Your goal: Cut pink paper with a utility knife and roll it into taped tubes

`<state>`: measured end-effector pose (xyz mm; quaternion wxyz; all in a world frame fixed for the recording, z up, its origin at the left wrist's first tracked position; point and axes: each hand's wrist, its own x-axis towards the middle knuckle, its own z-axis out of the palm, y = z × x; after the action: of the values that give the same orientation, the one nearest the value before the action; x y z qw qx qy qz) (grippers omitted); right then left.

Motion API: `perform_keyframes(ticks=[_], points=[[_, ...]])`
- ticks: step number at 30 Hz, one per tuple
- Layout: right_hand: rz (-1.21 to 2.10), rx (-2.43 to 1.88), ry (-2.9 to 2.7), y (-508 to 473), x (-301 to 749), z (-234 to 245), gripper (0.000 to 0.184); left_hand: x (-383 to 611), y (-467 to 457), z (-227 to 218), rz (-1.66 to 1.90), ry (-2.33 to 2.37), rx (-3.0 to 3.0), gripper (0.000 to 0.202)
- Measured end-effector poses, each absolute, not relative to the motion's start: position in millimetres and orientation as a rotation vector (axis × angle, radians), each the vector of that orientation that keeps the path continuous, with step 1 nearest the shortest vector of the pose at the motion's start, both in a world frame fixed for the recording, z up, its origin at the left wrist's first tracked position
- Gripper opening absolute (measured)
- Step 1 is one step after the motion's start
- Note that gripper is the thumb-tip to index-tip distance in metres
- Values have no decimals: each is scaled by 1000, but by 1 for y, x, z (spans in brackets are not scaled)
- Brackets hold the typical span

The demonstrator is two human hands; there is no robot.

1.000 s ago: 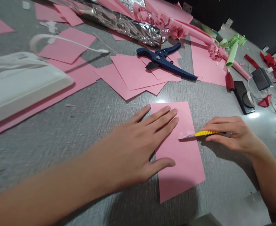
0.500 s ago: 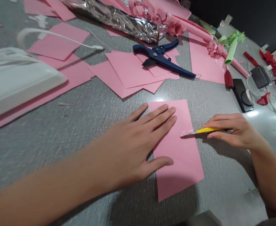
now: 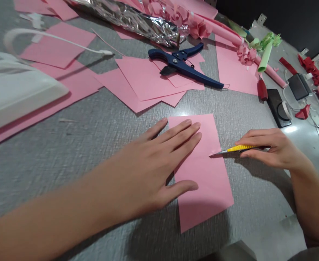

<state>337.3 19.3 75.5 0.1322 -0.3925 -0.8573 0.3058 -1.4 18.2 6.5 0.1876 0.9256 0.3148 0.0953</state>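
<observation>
A pink sheet of paper lies flat on the grey table. My left hand rests on its left half, fingers stretched out flat and pressing it down. My right hand is closed round a yellow-handled utility knife. The blade tip touches the paper's right edge about halfway along, where a small slit shows.
Several loose pink sheets lie beyond, with a blue cutter tool on them. A foil roll and pink paper flowers sit at the back. A white tray is at left; black devices and red scraps at right.
The knife blade has drawn slightly rightward toward the paper's edge. Both hands stay in place; the view has shifted a little.
</observation>
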Motion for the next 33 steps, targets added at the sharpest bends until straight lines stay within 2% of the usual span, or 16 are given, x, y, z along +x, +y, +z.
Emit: perform_keyframes(ticks=[19, 33], points=[[903, -1188, -2521, 21, 348, 84, 21, -3, 13, -10, 519, 866, 2646, 91], [930, -1228, -2517, 22, 357, 86, 22, -4, 16, -4, 424, 863, 2637, 93]])
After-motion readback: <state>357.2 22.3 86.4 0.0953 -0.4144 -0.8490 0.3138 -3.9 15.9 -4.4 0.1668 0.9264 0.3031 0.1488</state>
